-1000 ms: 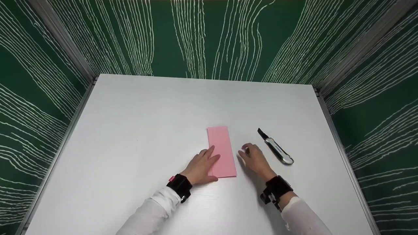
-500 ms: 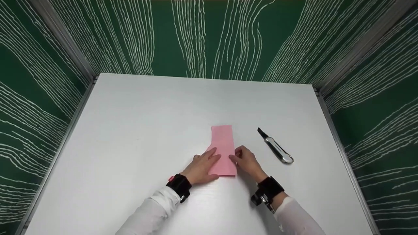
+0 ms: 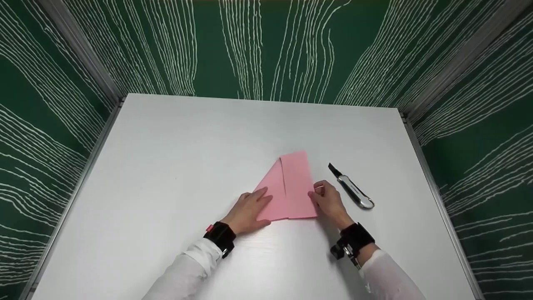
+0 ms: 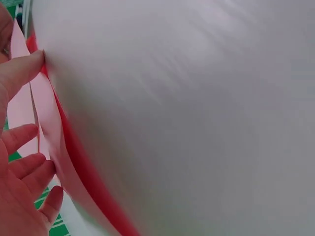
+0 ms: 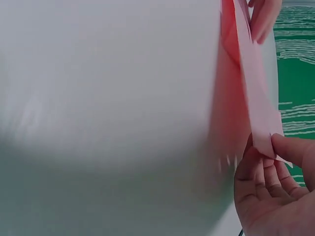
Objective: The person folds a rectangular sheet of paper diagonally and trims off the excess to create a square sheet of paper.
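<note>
A folded sheet of pink paper (image 3: 297, 179) lies near the middle of the white table, its flaps fanned apart with a slanted left edge and a crease line between them. My left hand (image 3: 248, 209) rests on the paper's lower left part, fingers spread. In the left wrist view, the thumb (image 4: 27, 69) touches the near edge of the paper, which bows up there. On the right side, my right hand (image 3: 329, 203) pinches the paper's right edge between thumb and fingers. The right wrist view has that edge held between thumb and index finger, raised off the table.
A utility knife (image 3: 354, 191) with a black blade lies to the right of my right hand, blade pointing away to the upper left. The white table (image 3: 187, 137) is bordered by green walls (image 3: 208, 50) with pale wavy lines.
My right hand first came in to the paper's right edge, took hold of it and drew it rightward. The folded strip has widened into a fan, and my left hand shifted slightly left.
</note>
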The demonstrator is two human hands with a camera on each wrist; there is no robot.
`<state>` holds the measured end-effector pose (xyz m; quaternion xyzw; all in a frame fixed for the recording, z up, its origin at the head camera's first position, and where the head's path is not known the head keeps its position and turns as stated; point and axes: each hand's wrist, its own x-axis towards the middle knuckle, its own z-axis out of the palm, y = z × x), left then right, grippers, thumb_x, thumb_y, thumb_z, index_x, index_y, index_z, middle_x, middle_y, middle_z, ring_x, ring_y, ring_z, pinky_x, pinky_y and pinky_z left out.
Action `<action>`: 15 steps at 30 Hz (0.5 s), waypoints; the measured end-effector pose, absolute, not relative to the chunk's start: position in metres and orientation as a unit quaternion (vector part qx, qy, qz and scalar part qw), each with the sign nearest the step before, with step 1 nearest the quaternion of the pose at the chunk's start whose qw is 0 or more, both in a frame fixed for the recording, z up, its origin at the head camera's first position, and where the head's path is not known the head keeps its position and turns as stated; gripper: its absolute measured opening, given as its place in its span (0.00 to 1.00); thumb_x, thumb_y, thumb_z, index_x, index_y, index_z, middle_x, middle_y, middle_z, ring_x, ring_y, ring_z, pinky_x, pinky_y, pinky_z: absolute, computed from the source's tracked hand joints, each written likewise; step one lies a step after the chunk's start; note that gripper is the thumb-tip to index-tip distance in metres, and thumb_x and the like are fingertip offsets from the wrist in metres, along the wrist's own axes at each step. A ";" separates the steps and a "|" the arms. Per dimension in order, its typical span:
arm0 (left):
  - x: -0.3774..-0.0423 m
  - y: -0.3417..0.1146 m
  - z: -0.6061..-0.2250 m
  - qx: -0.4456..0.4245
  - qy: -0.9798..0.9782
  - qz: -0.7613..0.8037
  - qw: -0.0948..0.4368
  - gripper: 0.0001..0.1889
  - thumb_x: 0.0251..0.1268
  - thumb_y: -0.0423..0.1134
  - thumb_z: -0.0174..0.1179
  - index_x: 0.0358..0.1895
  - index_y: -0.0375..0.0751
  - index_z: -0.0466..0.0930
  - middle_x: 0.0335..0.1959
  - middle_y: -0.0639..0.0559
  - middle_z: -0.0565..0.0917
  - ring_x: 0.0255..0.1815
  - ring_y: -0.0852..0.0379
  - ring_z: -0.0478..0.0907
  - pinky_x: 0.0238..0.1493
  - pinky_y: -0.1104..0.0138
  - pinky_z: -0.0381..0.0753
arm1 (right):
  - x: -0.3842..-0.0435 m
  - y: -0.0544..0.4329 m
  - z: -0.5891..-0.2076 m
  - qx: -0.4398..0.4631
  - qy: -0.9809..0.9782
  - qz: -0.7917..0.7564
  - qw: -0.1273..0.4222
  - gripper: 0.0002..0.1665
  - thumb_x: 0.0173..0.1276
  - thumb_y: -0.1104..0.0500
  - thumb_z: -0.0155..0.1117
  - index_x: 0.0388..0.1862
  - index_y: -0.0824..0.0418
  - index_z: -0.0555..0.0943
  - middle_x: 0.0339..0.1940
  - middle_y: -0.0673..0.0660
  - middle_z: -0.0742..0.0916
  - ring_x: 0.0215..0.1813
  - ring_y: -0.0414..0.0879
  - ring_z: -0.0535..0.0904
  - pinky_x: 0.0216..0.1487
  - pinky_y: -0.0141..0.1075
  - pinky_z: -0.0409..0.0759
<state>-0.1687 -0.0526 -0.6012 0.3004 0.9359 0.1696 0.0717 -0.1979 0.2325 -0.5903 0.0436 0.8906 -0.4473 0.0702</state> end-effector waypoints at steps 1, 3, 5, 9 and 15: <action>-0.169 -0.054 -0.601 0.301 0.936 0.168 0.069 0.38 0.64 0.57 0.64 0.74 0.44 0.66 0.79 0.43 0.63 0.79 0.50 0.60 0.74 0.53 0.64 | -0.198 0.237 -0.590 0.044 0.892 -0.444 0.067 0.15 0.70 0.63 0.64 0.51 0.69 0.76 0.35 0.59 0.84 0.33 0.41 0.76 0.31 0.28 0.74; -0.170 -0.057 -0.602 0.299 0.937 0.167 0.070 0.38 0.65 0.56 0.63 0.74 0.45 0.66 0.79 0.44 0.62 0.80 0.50 0.59 0.75 0.52 0.64 | -0.198 0.244 -0.589 0.049 0.896 -0.437 0.064 0.15 0.70 0.62 0.64 0.51 0.69 0.76 0.37 0.60 0.84 0.36 0.43 0.77 0.32 0.29 0.75; -0.171 -0.060 -0.602 0.300 0.937 0.169 0.066 0.37 0.65 0.56 0.63 0.74 0.45 0.66 0.79 0.44 0.62 0.79 0.50 0.60 0.75 0.51 0.64 | -0.198 0.251 -0.589 0.054 0.902 -0.424 0.060 0.15 0.70 0.62 0.64 0.51 0.69 0.76 0.38 0.60 0.84 0.38 0.45 0.78 0.34 0.29 0.75; -0.171 -0.063 -0.603 0.303 0.936 0.169 0.060 0.37 0.65 0.55 0.63 0.74 0.45 0.66 0.79 0.44 0.62 0.80 0.49 0.59 0.76 0.51 0.64 | -0.196 0.264 -0.592 0.056 0.916 -0.392 0.057 0.16 0.70 0.60 0.64 0.52 0.67 0.76 0.39 0.61 0.84 0.40 0.49 0.78 0.38 0.32 0.74; -0.171 -0.068 -0.603 0.306 0.936 0.166 0.055 0.40 0.63 0.57 0.64 0.75 0.45 0.65 0.80 0.44 0.60 0.81 0.46 0.56 0.78 0.51 0.62 | -0.192 0.275 -0.598 0.033 0.936 -0.350 0.035 0.15 0.69 0.60 0.66 0.50 0.67 0.76 0.36 0.62 0.84 0.38 0.50 0.78 0.38 0.36 0.73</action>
